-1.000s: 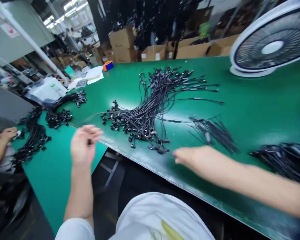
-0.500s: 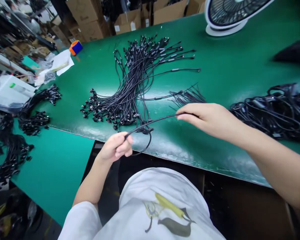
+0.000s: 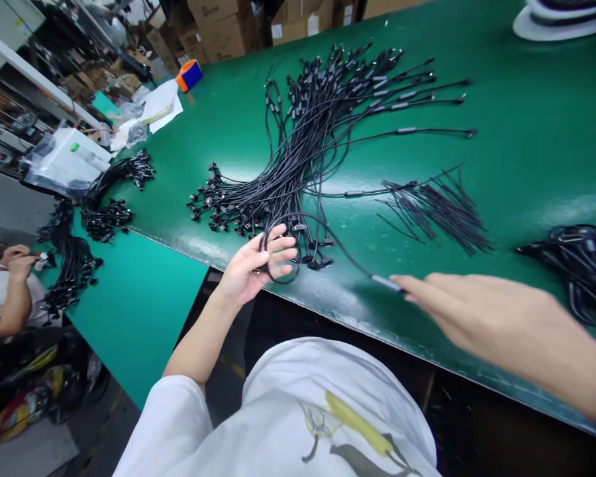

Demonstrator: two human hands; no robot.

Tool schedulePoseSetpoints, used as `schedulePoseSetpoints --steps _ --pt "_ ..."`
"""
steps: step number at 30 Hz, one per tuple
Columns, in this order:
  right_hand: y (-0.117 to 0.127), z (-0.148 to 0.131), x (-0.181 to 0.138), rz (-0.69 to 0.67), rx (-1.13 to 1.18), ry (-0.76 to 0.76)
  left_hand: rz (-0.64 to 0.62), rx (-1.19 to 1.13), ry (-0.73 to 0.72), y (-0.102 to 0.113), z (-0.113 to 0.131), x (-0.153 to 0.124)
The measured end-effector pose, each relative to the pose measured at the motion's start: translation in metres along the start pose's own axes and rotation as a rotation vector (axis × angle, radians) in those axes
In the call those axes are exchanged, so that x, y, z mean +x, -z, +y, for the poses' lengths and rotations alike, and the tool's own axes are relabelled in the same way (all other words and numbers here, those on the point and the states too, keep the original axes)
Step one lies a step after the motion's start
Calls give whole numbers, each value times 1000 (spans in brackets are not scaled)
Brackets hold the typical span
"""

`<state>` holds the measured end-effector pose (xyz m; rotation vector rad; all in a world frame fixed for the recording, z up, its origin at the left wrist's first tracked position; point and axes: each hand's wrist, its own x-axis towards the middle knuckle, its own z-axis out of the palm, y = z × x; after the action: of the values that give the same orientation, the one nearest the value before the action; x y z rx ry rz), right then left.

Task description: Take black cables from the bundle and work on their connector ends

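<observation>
A thin black cable (image 3: 348,255) stretches between my two hands. My left hand (image 3: 251,268) has its fingers partly spread at the table's edge, and a loop of that cable passes around them with the thumb against it. To the right, my right hand (image 3: 481,318), blurred, pinches the cable's other end just past a grey sleeve (image 3: 386,283). Behind my left hand lies a large pile of black cables (image 3: 302,146) with connectors at both ends. A bunch of short thin black strips (image 3: 442,209) lies beyond my right hand.
More coiled black cables (image 3: 576,258) lie at the right. Cable bundles (image 3: 106,215) rest at the left, near a white box (image 3: 69,159). An orange and blue object (image 3: 189,75) and a fan base (image 3: 551,25) stand farther back. A co-worker's hands (image 3: 20,262) show at far left.
My right hand has moved right and toward me, drawing the cable out. My left hand's fingers have spread, with the cable looped around them. The view has shifted, and the co-worker's hands now show.
</observation>
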<state>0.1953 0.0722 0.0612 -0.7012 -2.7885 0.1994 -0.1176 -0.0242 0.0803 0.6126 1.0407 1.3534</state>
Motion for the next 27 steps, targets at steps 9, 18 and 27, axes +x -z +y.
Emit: schedulePoseSetpoints --steps 9,18,27 --pt "7 -43 51 157 63 287 -338 532 -10 -36 -30 -1" --pt "-39 -38 62 262 1306 -389 -264 88 108 -38 -37 4" --pt "-28 -56 65 342 2190 -673 -277 88 186 -45 -65 -3"
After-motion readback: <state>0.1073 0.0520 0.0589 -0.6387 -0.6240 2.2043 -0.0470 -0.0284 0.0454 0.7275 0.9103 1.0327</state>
